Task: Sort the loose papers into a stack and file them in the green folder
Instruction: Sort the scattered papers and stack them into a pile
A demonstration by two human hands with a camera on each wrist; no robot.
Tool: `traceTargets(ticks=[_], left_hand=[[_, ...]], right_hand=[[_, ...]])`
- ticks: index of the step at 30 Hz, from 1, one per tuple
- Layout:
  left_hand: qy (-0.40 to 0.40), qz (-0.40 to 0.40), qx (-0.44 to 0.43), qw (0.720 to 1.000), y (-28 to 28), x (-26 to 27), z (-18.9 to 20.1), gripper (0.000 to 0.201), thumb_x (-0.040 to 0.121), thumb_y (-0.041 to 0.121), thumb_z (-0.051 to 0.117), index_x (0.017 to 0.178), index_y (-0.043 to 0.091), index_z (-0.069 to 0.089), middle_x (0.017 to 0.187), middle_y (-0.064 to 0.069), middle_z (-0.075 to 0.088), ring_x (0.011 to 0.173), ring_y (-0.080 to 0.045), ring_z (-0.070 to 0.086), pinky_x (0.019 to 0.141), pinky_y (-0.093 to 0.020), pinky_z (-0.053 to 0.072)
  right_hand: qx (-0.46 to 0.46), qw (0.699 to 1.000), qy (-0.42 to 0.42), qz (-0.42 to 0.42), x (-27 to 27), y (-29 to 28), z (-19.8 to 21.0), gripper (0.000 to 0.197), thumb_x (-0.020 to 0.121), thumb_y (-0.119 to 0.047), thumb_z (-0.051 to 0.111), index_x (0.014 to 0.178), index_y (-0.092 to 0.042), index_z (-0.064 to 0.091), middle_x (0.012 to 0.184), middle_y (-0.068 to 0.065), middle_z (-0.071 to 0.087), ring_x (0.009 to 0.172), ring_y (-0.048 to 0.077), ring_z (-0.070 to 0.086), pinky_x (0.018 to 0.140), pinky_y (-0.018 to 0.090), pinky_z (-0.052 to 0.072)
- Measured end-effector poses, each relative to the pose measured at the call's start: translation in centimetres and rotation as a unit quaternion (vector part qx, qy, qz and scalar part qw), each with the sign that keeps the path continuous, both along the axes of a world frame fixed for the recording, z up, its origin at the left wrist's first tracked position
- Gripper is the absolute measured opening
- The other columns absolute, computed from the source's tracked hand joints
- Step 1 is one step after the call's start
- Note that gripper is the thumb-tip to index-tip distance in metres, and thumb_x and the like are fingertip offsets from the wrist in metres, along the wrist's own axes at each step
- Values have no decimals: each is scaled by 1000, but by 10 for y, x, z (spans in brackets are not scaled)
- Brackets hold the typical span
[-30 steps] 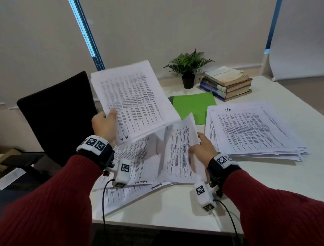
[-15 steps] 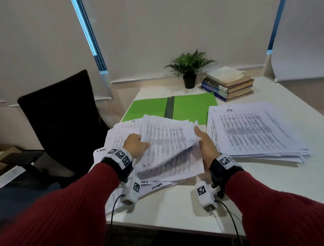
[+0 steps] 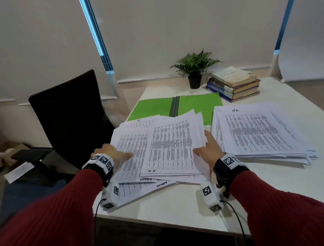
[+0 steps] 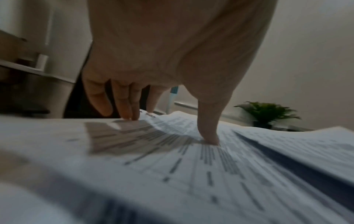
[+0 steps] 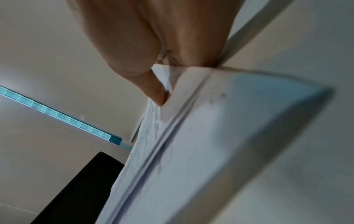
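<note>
A messy pile of printed loose papers [image 3: 169,146] lies on the white table in front of me. My left hand [image 3: 110,152] rests on the pile's left side, fingers straight, with fingertips and thumb [image 4: 208,134] pressing the top sheet [image 4: 172,166]. My right hand [image 3: 209,148] grips the right edge of a bundle of sheets [image 5: 210,136], thumb [image 5: 153,91] on top and fingers hidden beneath. The green folder [image 3: 151,108] lies open and flat behind the pile, its near edge covered by papers. A squared stack marked "HR" [image 3: 260,133] sits to the right.
A potted plant [image 3: 194,69] and a stack of books [image 3: 233,84] stand at the table's far side. A black chair [image 3: 68,112] is at the left of the table [image 3: 179,205]. Some sheets overhang the table's near-left corner.
My left hand brought its raised sheets down onto the pile, let go, and now lies flat on the left side. The right hand kept its hold on the right edge.
</note>
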State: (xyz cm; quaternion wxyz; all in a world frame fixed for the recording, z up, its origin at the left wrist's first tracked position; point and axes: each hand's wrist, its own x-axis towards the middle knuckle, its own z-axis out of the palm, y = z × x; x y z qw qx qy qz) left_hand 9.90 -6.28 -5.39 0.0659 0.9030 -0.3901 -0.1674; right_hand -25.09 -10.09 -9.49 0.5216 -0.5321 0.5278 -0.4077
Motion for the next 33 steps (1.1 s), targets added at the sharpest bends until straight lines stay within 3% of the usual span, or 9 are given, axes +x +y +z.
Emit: traceTargets(ticks=[2,5,9,12,18,22,26,29,33], left_hand=[[52,-18,1,998,4,9,-6,123,34,84,89,128,7,67,124,-13,74,109,-34,71,97,-42,60],[79,-9,-36,996,3,5,-5,99,48,59,101,123,3,68,115,-14,76,102,-35,73,95,-44,62],[43,-13,-14,999,-2,4,-11,127,19,84,82,120,9,68,117,-13,75,103,-36,72,93,-45,62],[58,-25,-32,997,-2,6,-7,106,35,71,95,115,6,71,106,-12,78,92,-33,75,88,-42,63],[88,-4,-40,995,-3,0,-3,86,57,47,103,119,0,69,116,-16,75,98,-34,70,86,-36,57],[57,-17,-21,998,-12,7,-9,104,40,71,98,115,5,71,109,-11,76,99,-34,74,90,-40,62],[63,-19,-20,998,-13,5,-7,97,46,59,103,115,0,70,110,-14,76,99,-33,74,89,-40,62],[66,-15,-30,997,-11,2,-3,90,49,53,104,113,0,70,108,-14,77,97,-33,74,89,-42,62],[86,-8,-48,995,-10,-1,0,80,58,44,104,112,-4,68,109,-11,73,95,-29,68,83,-33,55]], right_hand=[[1,1000,-10,6,-1,1,0,80,88,13,60,155,-23,34,132,5,64,112,21,62,99,37,49],[-5,1000,-23,4,-6,7,8,73,88,15,58,149,-22,40,117,-4,67,104,13,64,94,34,49],[-17,999,-28,-34,-31,8,36,73,89,15,57,148,-25,40,125,3,63,114,23,60,101,39,48],[-25,997,9,-75,-66,-9,55,72,88,10,59,150,-20,41,133,4,60,120,27,57,101,45,48],[3,980,145,-134,-151,-51,73,68,82,5,60,146,-13,45,130,15,59,115,37,56,93,47,48],[21,952,266,-151,-199,-65,68,68,85,7,64,148,-9,46,133,23,58,110,36,55,87,38,46],[32,920,358,-158,-223,-70,58,70,84,8,67,148,-6,46,119,23,61,98,33,54,82,34,42],[40,891,425,-154,-219,-68,62,80,87,-15,70,157,-15,31,145,24,51,123,42,55,101,42,47],[-26,826,544,-142,-177,-55,75,77,86,-40,74,152,-25,38,145,23,43,135,44,41,106,55,43]])
